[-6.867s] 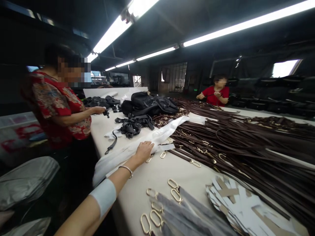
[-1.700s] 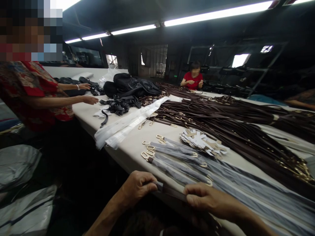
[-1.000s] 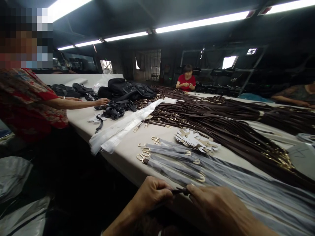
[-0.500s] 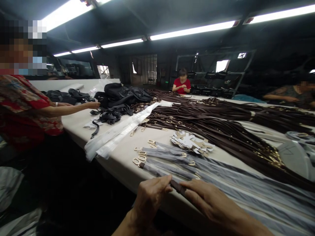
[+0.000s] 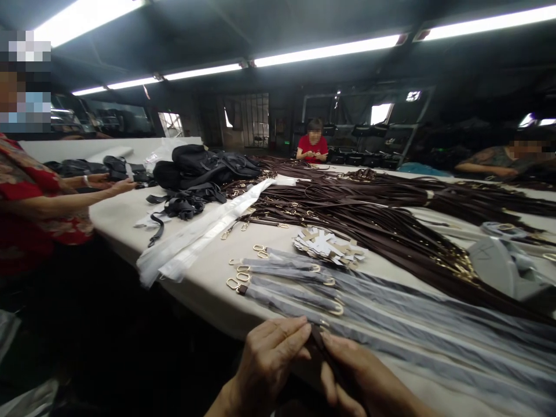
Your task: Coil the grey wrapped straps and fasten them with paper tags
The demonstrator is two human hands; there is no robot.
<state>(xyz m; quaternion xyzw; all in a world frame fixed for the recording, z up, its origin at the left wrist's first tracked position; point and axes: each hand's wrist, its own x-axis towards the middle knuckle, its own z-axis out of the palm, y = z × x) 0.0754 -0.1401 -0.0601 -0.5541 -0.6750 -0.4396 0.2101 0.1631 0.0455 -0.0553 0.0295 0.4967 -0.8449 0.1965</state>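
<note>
Close to the table's near edge, my left hand (image 5: 275, 350) pinches a dark brown strap (image 5: 318, 341) between thumb and fingers. My right hand (image 5: 351, 365) grips the same strap just to the right, thumb on top and fingers curled beneath. A small gold-coloured piece shows by my right thumb. Beyond my hands lie several straps in clear plastic sleeves (image 5: 295, 298), with gold oval rings (image 5: 232, 284) and hooks at their left ends. The lower part of the held strap is hidden behind my right hand.
A heap of small white and tan card pieces (image 5: 325, 243) lies behind the sleeved straps. Bundles of brown straps (image 5: 369, 223) spread to the right. White plastic sleeves (image 5: 204, 231) and black bags (image 5: 204, 165) lie left. Several people stand or sit around the table (image 5: 117, 211).
My right hand has turned from lying palm-down along the strap to curling around it. The view has shifted slightly right. The person at left has brought both hands to a black item.
</note>
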